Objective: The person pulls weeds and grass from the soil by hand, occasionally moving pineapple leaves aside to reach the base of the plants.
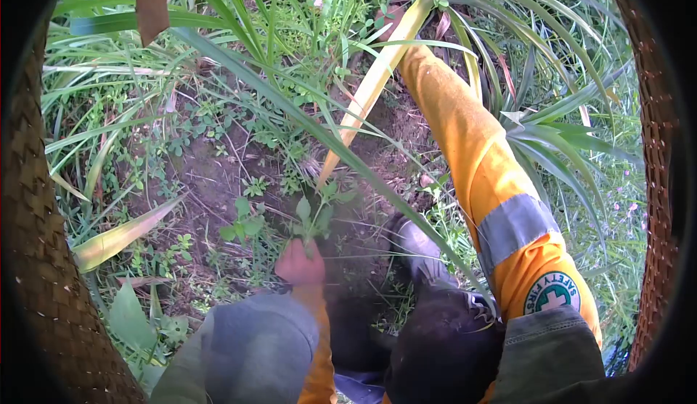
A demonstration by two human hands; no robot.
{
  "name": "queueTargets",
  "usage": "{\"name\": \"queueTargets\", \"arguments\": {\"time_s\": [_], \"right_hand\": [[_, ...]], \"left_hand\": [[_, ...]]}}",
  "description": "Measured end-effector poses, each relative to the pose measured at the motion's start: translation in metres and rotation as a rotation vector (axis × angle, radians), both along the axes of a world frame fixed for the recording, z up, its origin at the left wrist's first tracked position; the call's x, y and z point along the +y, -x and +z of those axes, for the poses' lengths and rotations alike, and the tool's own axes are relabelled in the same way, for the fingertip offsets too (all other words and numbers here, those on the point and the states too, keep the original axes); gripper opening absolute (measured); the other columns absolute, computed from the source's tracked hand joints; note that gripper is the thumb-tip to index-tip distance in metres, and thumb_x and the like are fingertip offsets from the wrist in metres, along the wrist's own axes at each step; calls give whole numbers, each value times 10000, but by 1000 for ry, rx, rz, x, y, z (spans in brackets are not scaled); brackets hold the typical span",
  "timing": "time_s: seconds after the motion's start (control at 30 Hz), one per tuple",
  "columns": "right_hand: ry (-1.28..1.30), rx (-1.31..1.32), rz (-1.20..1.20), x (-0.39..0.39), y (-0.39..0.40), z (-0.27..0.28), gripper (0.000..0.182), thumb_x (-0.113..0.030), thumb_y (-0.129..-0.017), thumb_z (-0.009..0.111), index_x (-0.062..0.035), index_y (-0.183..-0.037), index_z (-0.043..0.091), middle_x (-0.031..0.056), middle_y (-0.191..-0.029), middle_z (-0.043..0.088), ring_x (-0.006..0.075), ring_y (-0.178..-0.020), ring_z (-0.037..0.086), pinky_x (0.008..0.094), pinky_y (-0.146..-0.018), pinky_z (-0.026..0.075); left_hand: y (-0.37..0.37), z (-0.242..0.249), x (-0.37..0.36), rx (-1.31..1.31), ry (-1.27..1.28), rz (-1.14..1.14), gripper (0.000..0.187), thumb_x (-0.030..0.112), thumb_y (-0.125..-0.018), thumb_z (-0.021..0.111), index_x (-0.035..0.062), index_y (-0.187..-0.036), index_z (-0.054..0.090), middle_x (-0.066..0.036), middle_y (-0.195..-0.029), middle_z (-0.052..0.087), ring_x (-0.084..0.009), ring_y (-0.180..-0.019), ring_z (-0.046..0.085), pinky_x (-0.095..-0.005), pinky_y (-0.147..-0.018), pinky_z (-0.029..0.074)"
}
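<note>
Low in the middle, my left hand (300, 262) is closed around a small leafy weed (312, 219), whose green leaves stick out above the fingers. My right hand (390, 23) reaches far forward, beside the base of a plant with long strap-like leaves (501, 12). A yellowed leaf (377, 84) crosses in front of its wrist, and small greens surround it, so its fingers are mostly hidden. The right arm wears an orange sleeve (457, 128) with a grey band.
Bare soil (210, 175) with small weeds lies between the hands. A long green blade (327, 139) crosses the view diagonally. My dark boot (421, 248) stands near the middle. Tall grass (94, 84) grows at left, and a woven brim (43, 259) frames the view.
</note>
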State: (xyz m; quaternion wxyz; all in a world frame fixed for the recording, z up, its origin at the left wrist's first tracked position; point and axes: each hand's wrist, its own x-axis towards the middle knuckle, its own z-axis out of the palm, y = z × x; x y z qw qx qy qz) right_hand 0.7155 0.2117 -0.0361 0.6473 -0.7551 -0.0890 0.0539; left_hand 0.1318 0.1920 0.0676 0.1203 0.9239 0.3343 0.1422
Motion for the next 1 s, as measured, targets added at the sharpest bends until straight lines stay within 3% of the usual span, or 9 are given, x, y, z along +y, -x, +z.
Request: {"name": "queueTargets", "arguments": {"time_s": [0.23, 0.37, 0.47, 0.5, 0.57, 0.67, 0.73, 0.83, 1.0], "right_hand": [[120, 94, -163, -11, 96, 39, 286, -355, -935, 707, -83, -1007, 763, 113, -927, 784, 311, -877, 779, 422, -780, 622], [747, -98, -33, -17, 134, 70, 317, -413, -927, 666, -145, -1026, 805, 144, -905, 780, 348, -887, 777, 464, -765, 632], [1188, -445, 284, -41, 153, 99, 251, -221, -973, 563, -122, -974, 794, 142, -834, 750, 324, -816, 758, 468, -731, 618], [852, -576, -4, -60, 184, 102, 208, -198, -933, 584, -80, -932, 756, 137, -807, 710, 329, -806, 723, 461, -715, 598], [850, -855, 101, -99, 241, 116, 147, -136, -866, 615, -67, -945, 718, 139, -844, 647, 312, -825, 656, 466, -666, 530], [460, -239, 369, -147, 346, 128, 175, -177, -905, 628, -20, -881, 700, 233, -719, 670, 443, -703, 685, 553, -645, 547], [559, -212, 723, -181, 410, 133, 234, -232, -892, 640, -12, -815, 662, 253, -688, 668, 470, -670, 691, 551, -637, 573], [600, -199, 1079, -212, 457, 111, 241, -244, -873, 652, -6, -847, 681, 260, -831, 713, 433, -802, 727, 554, -734, 586], [404, -160, 1474, -240, 427, 119, 269, -251, -835, 663, 3, -906, 717, 227, -1013, 743, 389, -997, 726, 539, -887, 569]], "left_hand": [[-2, -1, -2, -40, -64, -1, 210, 193, -942, 659, 37, -820, 589, -175, -754, 580, -423, -662, 586, -521, -578, 450], [3, -1, -3, -35, -8, 1, 175, 170, -960, 642, 28, -860, 628, -180, -777, 616, -429, -678, 602, -515, -598, 470], [3, -5, -2, -175, 7, 34, 214, 190, -925, 666, 32, -804, 586, -188, -762, 605, -438, -652, 594, -525, -568, 453], [7, -9, -1, -215, 59, 49, 193, 185, -948, 659, 9, -869, 656, -219, -775, 626, -445, -661, 606, -514, -589, 466], [0, -6, -7, -392, 164, 168, 208, 193, -974, 648, -5, -939, 704, -218, -775, 646, -400, -633, 617, -487, -588, 469], [-15, 9, -29, -623, 764, 344, 254, 210, -1022, 630, -14, -1120, 701, -152, -920, 686, -281, -765, 631, -416, -697, 489], [-21, 22, -57, -714, 1314, 466, 322, 223, -1058, 617, -16, -1265, 674, -86, -1064, 715, -184, -910, 639, -358, -806, 507], [-32, 24, -104, -399, 1218, 166, 373, 341, -1076, 625, -5, -1211, 671, -61, -1119, 689, -170, -1052, 613, -333, -970, 463], [-5, 17, -106, 129, 752, 111, 228, 171, -993, 634, -13, -1111, 698, -237, -1027, 746, -416, -962, 711, -524, -849, 523]]}}
